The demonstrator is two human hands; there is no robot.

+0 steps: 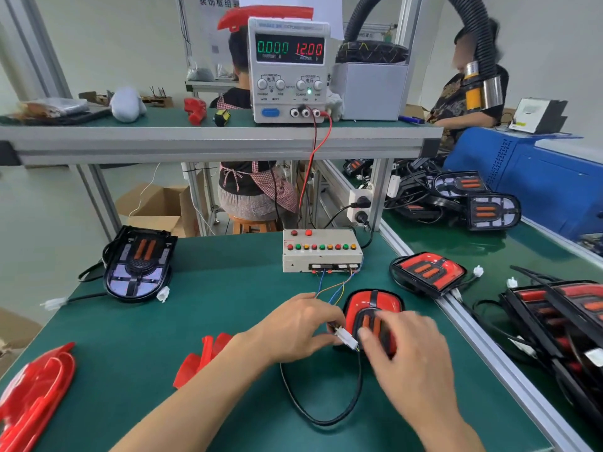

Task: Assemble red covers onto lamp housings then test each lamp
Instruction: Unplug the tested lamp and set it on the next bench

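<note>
Covered lamp (372, 313) being connected for test on the table (228, 288).
White connector (346, 338) was pinched in left hand (303, 324) fingers; right hand (408, 350) fingers' state could not be told, blurred; plug judged light, rigid, best held by its body.

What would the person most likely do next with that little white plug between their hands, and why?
Probably push the white plug fully together with the tester's lead. The left hand pinches it, the right hand is at its other end, and thin coloured wires run from it to the button box. The red-covered lamp looks unlit and the power supply reads zero current.
</note>
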